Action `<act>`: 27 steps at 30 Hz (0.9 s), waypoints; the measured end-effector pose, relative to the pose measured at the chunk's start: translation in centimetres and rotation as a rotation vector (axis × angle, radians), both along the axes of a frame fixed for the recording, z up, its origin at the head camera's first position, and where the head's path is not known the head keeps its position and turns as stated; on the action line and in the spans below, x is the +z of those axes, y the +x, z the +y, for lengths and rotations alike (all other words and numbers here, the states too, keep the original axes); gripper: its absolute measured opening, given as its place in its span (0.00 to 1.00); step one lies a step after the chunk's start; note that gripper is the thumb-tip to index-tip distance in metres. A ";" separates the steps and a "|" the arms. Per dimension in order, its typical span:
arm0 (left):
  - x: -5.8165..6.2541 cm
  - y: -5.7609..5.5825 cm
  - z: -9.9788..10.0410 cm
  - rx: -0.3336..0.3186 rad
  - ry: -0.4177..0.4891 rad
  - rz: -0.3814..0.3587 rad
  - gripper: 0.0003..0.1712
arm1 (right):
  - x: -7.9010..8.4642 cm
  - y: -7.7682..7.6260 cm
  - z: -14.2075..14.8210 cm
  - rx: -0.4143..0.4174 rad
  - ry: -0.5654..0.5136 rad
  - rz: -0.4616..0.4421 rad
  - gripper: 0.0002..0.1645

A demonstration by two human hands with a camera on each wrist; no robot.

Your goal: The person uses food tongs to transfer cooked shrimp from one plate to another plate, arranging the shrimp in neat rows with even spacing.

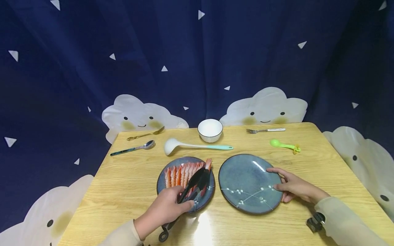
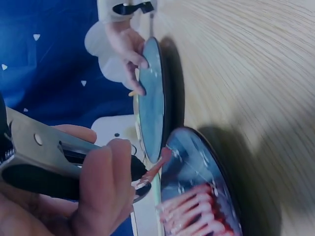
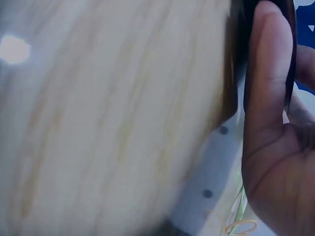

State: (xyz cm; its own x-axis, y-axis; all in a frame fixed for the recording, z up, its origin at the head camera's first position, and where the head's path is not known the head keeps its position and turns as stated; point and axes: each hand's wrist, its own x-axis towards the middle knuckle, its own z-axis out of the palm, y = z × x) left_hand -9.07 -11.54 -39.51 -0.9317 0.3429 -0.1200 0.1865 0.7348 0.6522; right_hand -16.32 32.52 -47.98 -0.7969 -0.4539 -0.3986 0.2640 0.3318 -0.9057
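Observation:
My left hand (image 1: 167, 206) grips black-headed metal tongs (image 1: 200, 176) over the left blue-grey plate (image 1: 210, 195). One shrimp (image 2: 160, 162) sits between the tong heads; in the head view its tail end rises at the plate's back right edge. A row of orange-and-white shrimps (image 1: 178, 173) lies on that plate. My right hand (image 1: 297, 187) holds the right rim of a second blue-grey plate (image 1: 246, 177), with the thumb over the edge and other fingers partly hidden beneath. White blossoms decorate this plate. In the left wrist view, a shadow lies beside it.
Behind the plates are a white ladle (image 1: 172, 146) with a mint handle and a white bowl (image 1: 210, 129). A spoon (image 1: 135, 149) and gold fork (image 1: 146, 134) lie back left. A white-handled fork (image 1: 266, 130) and green spoon (image 1: 283, 145) lie back right.

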 end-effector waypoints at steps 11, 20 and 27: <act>-1.0 -2.0 5.1 -0.081 0.158 -0.061 0.26 | 0.5 0.4 -0.2 -0.009 -0.001 0.027 0.41; -2.9 -4.1 7.2 -0.070 0.108 -0.084 0.24 | 0.8 -0.1 -0.5 -0.003 0.029 0.010 0.41; -2.6 -4.7 7.1 -0.087 0.023 -0.125 0.37 | 1.0 0.0 -0.4 -0.017 0.040 0.014 0.42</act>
